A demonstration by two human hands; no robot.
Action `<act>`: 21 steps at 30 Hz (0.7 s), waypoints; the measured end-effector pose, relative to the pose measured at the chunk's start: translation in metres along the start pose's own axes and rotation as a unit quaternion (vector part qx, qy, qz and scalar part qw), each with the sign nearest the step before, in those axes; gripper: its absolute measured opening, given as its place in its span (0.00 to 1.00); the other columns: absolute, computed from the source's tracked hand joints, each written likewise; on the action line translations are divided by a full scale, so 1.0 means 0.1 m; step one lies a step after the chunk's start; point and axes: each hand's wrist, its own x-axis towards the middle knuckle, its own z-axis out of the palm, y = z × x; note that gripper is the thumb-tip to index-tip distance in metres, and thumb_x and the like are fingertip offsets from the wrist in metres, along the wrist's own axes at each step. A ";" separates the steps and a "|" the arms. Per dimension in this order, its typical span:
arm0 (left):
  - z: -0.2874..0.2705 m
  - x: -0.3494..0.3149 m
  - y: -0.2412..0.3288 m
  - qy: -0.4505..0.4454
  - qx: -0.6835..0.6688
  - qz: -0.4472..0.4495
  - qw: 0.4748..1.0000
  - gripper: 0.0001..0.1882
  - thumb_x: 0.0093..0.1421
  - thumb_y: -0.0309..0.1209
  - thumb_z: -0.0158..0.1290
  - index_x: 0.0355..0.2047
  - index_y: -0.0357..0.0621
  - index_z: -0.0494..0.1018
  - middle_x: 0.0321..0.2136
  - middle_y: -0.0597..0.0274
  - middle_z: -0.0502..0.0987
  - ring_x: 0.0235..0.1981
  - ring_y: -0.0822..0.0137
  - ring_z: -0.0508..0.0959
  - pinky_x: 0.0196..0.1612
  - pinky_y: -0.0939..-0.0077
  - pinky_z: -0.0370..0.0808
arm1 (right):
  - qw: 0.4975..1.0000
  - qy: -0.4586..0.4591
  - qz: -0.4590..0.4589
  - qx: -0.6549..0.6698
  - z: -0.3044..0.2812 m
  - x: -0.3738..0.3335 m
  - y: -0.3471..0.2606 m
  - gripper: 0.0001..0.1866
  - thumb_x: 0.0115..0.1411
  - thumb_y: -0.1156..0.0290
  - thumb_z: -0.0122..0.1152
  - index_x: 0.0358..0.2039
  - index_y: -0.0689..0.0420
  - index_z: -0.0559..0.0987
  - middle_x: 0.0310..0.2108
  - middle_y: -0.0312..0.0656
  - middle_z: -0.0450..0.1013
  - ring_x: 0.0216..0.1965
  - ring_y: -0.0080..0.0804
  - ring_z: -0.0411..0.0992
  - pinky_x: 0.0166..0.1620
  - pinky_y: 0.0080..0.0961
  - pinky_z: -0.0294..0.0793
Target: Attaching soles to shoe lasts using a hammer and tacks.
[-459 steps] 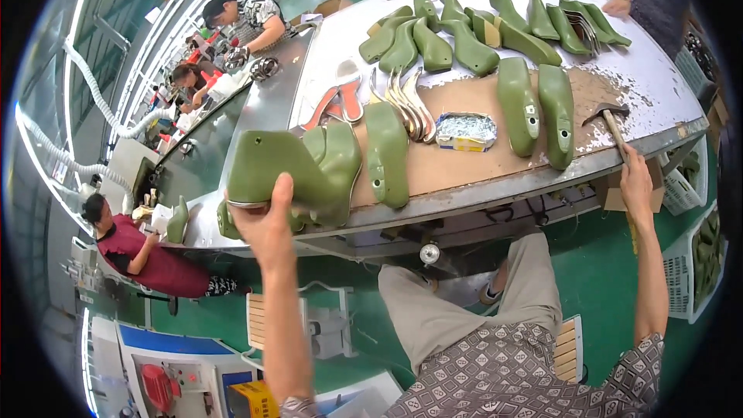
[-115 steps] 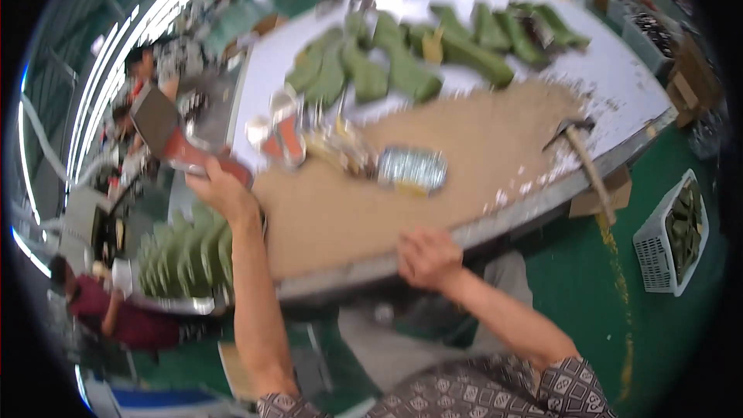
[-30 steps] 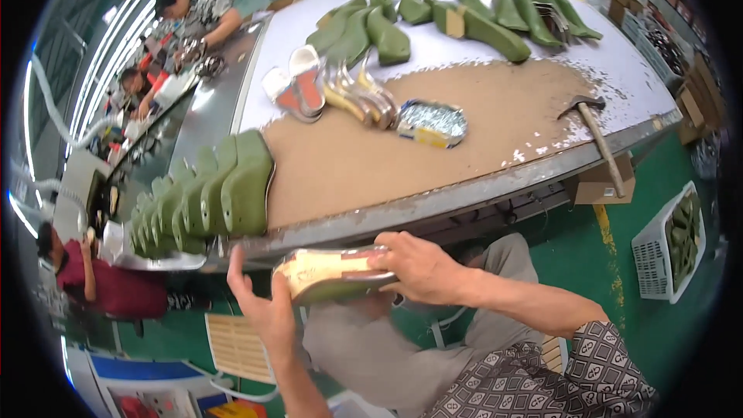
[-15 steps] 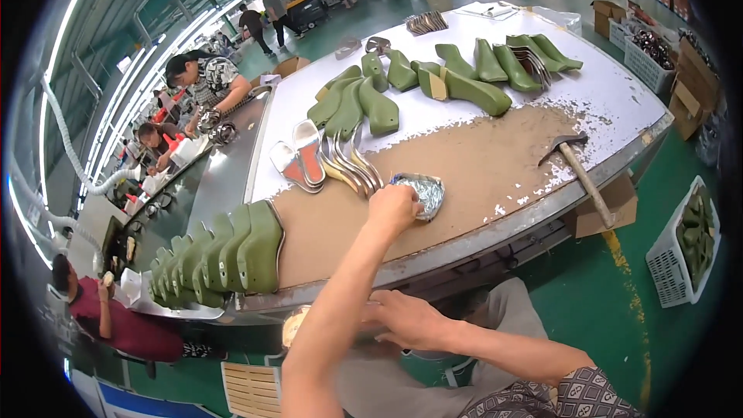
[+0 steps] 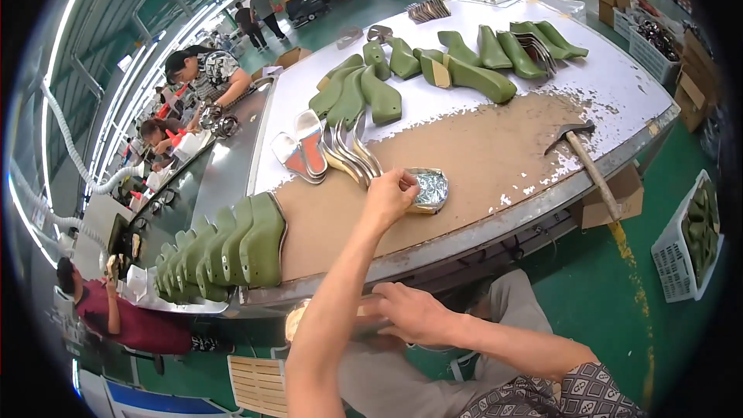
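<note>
My left hand (image 5: 392, 192) is over the board at the left edge of a small dish (image 5: 430, 188) of shiny metal bits that look like tacks. Its fingers are pinched together; anything between them is too small to make out. Below the table edge, above my lap, my right hand (image 5: 416, 314) has its fingers curled, their tips smeared by motion. It seems to grip a thing mostly hidden behind my left forearm. A rounded tan end (image 5: 294, 322) shows left of that forearm, perhaps part of it. Curved metal-edged strips (image 5: 350, 156) lie just beyond my left hand.
Green shoe lasts (image 5: 360, 93) lie across the white tabletop, and more lasts (image 5: 224, 251) stand in a row at left. A hammer (image 5: 586, 162) overhangs the right edge. Insole-like pieces (image 5: 303, 153) lie left of the strips. A white crate (image 5: 681, 251) of lasts stands on the floor. Co-workers sit at left.
My left hand has drawn back slightly from over the dish to its left edge, its fingers now pinched. The right hand stays above my lap. The whole view has shifted a little.
</note>
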 end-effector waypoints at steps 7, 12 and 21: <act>0.07 -0.03 -0.07 0.031 -0.060 -0.004 0.998 0.09 0.56 0.28 0.58 0.35 0.36 0.77 0.25 0.57 0.80 0.25 0.71 0.79 0.30 0.76 0.76 | 1.000 -0.001 0.004 -0.010 0.00 -0.01 -0.04 0.27 0.46 0.71 0.69 0.46 0.56 0.68 0.46 0.47 0.64 0.46 0.47 0.67 0.45 0.40 0.72; -0.05 -0.14 -0.05 0.074 -0.125 -0.003 0.989 0.07 0.60 0.28 0.55 0.31 0.35 0.74 0.26 0.60 0.80 0.24 0.75 0.77 0.27 0.80 0.74 | 1.000 0.003 0.000 -0.014 0.05 -0.01 -0.05 0.27 0.45 0.70 0.69 0.45 0.57 0.68 0.45 0.47 0.64 0.46 0.47 0.67 0.45 0.39 0.72; -0.73 -1.84 0.30 0.129 -0.186 -0.010 0.974 0.06 0.55 0.21 0.58 0.34 0.36 0.75 0.29 0.60 0.81 0.30 0.70 0.80 0.36 0.77 0.77 | 0.999 0.016 -0.039 -0.008 -0.06 0.01 0.08 0.29 0.43 0.68 0.70 0.47 0.53 0.68 0.43 0.46 0.65 0.43 0.46 0.68 0.43 0.38 0.71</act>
